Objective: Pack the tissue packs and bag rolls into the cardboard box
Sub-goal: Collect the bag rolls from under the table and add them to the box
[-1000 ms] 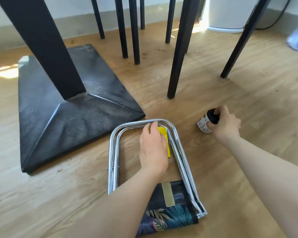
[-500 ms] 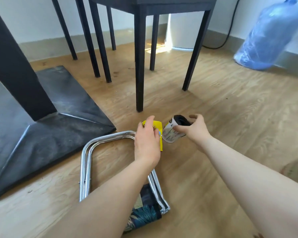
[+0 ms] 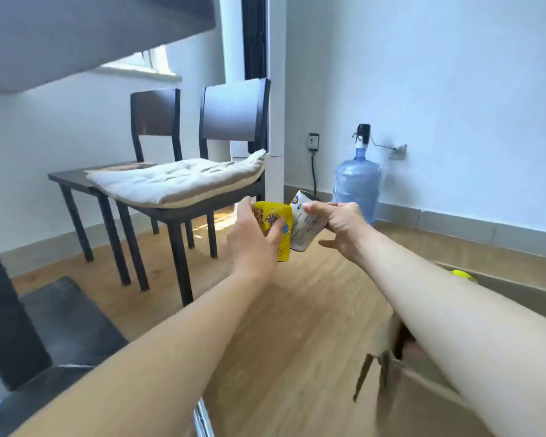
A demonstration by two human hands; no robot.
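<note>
Tissue pack [image 3: 273,230], yellow: clamped in left grip [image 3: 252,244], held in the air above the wooden floor [image 3: 297,326]. Bag roll [image 3: 306,223], white-labelled: clamped in right grip [image 3: 341,225], just beside the pack. Cardboard box [image 3: 517,294]: open, lower right, under the right forearm.

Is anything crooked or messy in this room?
The cushion on the nearer chair sits crooked. It sticks out past the seat's side, and its back corner curls up against the backrest. Nothing looks spilled or broken, though the picture is blurry.
</note>
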